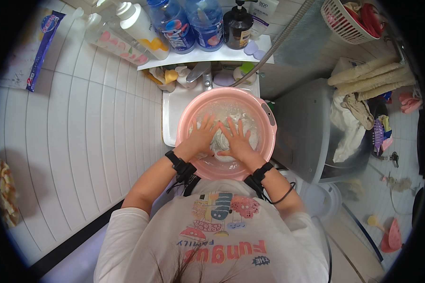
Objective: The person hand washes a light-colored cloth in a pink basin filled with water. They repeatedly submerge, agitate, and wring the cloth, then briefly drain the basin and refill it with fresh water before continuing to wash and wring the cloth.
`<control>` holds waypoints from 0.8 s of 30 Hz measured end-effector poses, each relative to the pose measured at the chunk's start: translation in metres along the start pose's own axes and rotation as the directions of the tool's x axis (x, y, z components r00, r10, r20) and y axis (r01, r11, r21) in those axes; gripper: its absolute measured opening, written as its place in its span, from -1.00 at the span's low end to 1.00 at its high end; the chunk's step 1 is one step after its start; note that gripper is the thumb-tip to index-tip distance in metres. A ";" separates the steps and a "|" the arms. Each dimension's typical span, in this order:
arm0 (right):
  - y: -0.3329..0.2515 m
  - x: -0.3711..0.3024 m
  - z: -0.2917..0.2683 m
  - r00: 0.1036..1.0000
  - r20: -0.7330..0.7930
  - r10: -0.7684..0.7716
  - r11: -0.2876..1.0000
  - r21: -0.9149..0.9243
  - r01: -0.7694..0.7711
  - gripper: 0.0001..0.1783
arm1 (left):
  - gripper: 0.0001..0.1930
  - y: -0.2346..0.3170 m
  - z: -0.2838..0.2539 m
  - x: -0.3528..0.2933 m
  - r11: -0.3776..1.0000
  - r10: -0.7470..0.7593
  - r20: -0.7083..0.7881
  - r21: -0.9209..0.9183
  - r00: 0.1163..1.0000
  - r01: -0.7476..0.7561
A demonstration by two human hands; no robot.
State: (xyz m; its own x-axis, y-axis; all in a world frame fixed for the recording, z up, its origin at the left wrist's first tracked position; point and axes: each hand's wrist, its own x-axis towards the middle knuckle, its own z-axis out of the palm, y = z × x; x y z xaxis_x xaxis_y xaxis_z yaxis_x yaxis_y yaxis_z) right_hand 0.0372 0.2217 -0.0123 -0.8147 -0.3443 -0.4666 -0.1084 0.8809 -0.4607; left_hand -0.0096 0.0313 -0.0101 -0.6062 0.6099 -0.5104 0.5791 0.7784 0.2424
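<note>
Pink basin (268, 123) sits on the white sink (171, 111) at centre frame, holding foamy water and a pale wet cloth (220, 140). Left hand (203, 133) and right hand (237, 139) lie side by side on the cloth, palms down, fingers (208, 121) spread flat, pressing rather than gripping. Black straps on both wrists.

White shelf (193, 58) at 12 o'clock of the basin: two blue bottles (190, 23) with red-and-white labels, dark brown pump bottle (237, 26), white bottle with yellow print (141, 28), clear bottle with pink dots (115, 42). Blue-and-white flat packet (35, 47) on the tiled wall at 10 o'clock. Grey faucet (199, 71) just behind the basin rim. Metal shower hose (278, 40) runs from 1 o'clock down toward the faucet. Pink basket (340, 23) at 1 o'clock. Rolled beige towels (373, 75) at 2 o'clock, above a grey washer (302, 127) just right of the basin.
</note>
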 end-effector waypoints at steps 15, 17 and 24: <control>0.051 0.059 0.042 0.975 0.214 0.057 0.994 -0.106 -0.035 -0.47 | 0.13 -0.005 0.024 0.067 0.999 -0.047 0.651 0.035 0.758 0.032; 0.052 0.057 0.034 0.973 0.227 0.034 0.996 -0.086 -0.015 -0.52 | 0.07 -0.005 0.027 0.065 0.997 -0.060 0.480 -0.008 0.875 0.073; 0.053 0.030 0.007 0.957 -0.291 -0.010 0.974 0.213 0.075 -0.24 | 0.05 0.002 0.024 0.028 0.993 -0.013 -0.242 -0.118 0.970 -0.016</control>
State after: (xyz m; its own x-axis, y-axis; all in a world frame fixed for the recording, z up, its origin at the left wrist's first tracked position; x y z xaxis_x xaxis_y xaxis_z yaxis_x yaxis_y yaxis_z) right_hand 0.0110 0.2555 -0.0561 -0.9443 -0.2432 -0.2218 -0.0452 0.7632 -0.6446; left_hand -0.0118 0.0465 -0.0437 -0.7277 0.6175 -0.2985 0.5202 0.7806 0.3464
